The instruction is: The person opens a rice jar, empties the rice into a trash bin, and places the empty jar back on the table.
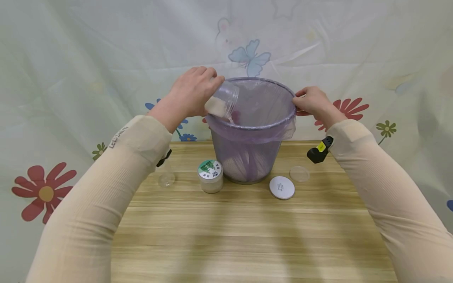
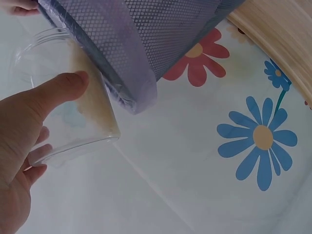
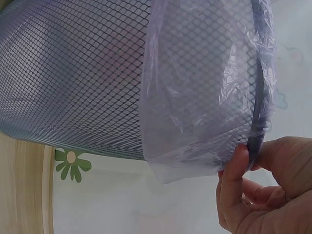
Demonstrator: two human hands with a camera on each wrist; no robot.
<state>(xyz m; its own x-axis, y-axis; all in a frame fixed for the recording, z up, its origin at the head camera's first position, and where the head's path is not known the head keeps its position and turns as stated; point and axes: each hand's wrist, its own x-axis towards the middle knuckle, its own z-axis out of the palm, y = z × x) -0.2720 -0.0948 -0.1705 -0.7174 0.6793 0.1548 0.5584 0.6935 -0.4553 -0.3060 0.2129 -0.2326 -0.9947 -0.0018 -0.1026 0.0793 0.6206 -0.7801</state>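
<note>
Your left grip (image 1: 192,92) clasps the clear jar (image 1: 225,97), likely light and slick; hold it mid-wall. Your right grip (image 1: 313,102) pinches the mesh wastebasket rim (image 1: 253,128).

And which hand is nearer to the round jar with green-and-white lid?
Left. The left hand is above and left of the jar; the right hand is farther, holding the right rim of the purple-lined mesh bin.
</note>
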